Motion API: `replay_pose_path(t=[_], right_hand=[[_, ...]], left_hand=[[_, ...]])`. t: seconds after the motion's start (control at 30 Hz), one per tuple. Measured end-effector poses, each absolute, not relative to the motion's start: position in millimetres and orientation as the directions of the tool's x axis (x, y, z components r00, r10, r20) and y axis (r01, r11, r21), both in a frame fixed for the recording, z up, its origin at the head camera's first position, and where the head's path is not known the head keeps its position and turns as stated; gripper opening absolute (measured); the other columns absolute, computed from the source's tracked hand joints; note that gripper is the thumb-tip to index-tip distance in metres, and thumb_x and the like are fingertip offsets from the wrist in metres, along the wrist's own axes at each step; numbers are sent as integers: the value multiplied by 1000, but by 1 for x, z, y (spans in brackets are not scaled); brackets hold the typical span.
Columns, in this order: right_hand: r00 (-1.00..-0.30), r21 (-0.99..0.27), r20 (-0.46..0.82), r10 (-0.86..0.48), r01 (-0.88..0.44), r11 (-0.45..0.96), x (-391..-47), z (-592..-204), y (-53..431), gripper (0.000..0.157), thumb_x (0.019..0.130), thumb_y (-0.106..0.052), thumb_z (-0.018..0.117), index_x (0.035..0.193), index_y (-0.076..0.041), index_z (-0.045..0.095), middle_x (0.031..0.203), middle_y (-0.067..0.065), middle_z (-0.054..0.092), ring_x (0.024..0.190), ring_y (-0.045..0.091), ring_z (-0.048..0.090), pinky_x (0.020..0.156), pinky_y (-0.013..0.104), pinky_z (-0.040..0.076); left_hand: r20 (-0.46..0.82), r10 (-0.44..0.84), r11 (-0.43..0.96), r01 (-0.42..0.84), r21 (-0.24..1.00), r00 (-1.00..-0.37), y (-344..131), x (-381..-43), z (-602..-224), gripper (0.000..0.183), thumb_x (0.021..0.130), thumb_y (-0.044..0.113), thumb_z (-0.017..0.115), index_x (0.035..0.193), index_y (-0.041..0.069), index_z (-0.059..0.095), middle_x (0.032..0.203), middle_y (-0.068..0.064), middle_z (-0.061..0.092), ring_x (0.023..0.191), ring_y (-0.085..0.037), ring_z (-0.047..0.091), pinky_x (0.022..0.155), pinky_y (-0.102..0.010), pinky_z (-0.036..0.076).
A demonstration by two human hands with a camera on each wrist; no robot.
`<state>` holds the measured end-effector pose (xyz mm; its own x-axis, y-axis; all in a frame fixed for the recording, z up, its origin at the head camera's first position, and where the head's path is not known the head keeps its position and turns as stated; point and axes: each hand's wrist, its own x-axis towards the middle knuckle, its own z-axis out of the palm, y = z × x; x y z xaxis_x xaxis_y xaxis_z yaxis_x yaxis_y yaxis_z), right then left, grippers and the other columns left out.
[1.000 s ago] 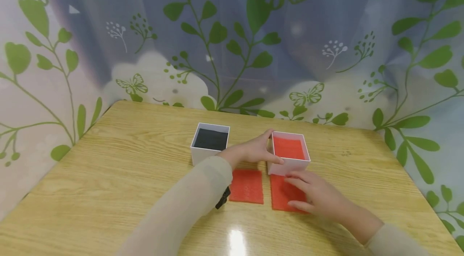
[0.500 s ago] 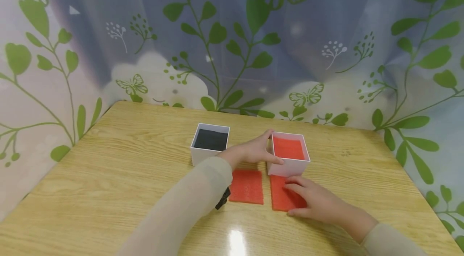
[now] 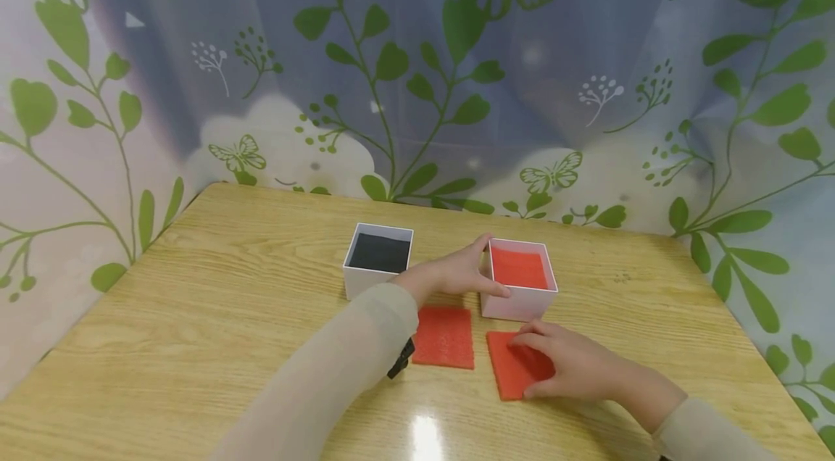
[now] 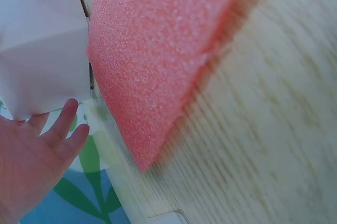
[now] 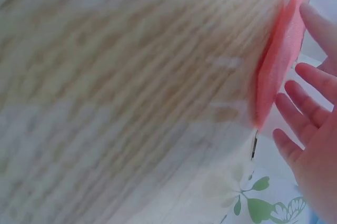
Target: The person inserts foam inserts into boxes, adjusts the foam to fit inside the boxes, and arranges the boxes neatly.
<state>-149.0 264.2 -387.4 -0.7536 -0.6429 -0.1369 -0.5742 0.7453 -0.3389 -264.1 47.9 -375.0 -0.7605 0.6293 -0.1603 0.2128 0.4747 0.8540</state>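
Note:
My left hand (image 3: 459, 269) holds the left side of a small white box (image 3: 520, 304), thumb along its front and fingers behind. Inside that box lies red foam (image 3: 520, 267). In the left wrist view, fingertips of the left hand (image 4: 31, 161) touch the box wall (image 4: 47, 71). My right hand (image 3: 577, 363) grips a red foam square (image 3: 509, 367) on the table, its curved fingers near the far edge and the thumb at the near right. The right wrist view has the right hand (image 5: 316, 134) beside the foam (image 5: 281, 50); the exact contact is unclear.
Left of the held box stands a second white box (image 3: 368, 280) with black sheets (image 3: 380, 253) inside. Another red foam square (image 3: 444, 336) lies flat beside my left wrist. A printed curtain (image 3: 417, 120) hangs behind the wooden table (image 3: 196, 316).
The right-hand red foam square has slid towards me and turned slightly, away from the box front. My right hand has closed in and moved with it. The left hand has stayed on the box.

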Motion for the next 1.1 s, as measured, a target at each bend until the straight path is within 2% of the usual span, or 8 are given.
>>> replay_pose_path(t=[0.13,0.23,0.33,0.6,0.8,0.97,1.1], right_hand=[[-742,-352,-144,-655,-580,735,-148,-388,266,80,73,-60,68,134,-13,50,136,4,43,121,26,42,96,49,39],[-729,-351,-154,-667,-590,727,-147,-389,267,81,74,-55,71,137,-11,47,141,7,39,125,30,38,97,51,37],[-726,-344,-161,-668,-593,728,-147,-391,268,79,75,-52,72,138,-12,46,141,7,39,125,31,39,97,52,37],[-722,-271,-120,-682,-637,722,-145,-395,266,77,79,-57,65,138,-12,45,137,9,41,123,32,41,96,52,37],[-733,-203,-145,-665,-636,745,-145,-393,264,74,80,-54,65,137,-12,44,137,10,42,121,31,43,97,49,38],[-728,-153,-140,-672,-654,741,-144,-391,261,77,81,-55,63,140,-12,41,140,12,40,124,32,41,99,50,35],[-723,-159,-157,-673,-654,740,-142,-389,259,82,80,-60,61,142,-11,40,140,12,41,124,33,41,98,52,35]], left_hand=[[-152,633,469,220,855,-759,49,-264,-375,108,74,43,76,150,20,2,150,-3,23,134,-18,26,107,-44,25],[-151,638,467,223,855,-756,49,-264,-376,108,75,42,76,150,19,2,151,-3,22,135,-18,25,107,-43,25],[-158,635,476,222,851,-756,50,-264,-375,109,75,43,75,151,19,0,152,-3,19,136,-18,24,107,-43,25],[-161,628,488,223,844,-762,50,-264,-375,110,75,44,75,151,19,0,152,-3,19,136,-19,23,107,-44,24],[-159,631,485,226,845,-759,50,-263,-374,109,75,43,75,151,19,1,152,-3,20,136,-18,23,107,-44,24],[-153,630,479,226,848,-761,49,-263,-375,107,75,42,76,150,19,2,151,-3,21,136,-19,24,107,-44,24],[-158,626,483,221,847,-763,48,-264,-376,108,75,43,76,151,20,2,152,-2,19,136,-19,23,107,-45,24]])
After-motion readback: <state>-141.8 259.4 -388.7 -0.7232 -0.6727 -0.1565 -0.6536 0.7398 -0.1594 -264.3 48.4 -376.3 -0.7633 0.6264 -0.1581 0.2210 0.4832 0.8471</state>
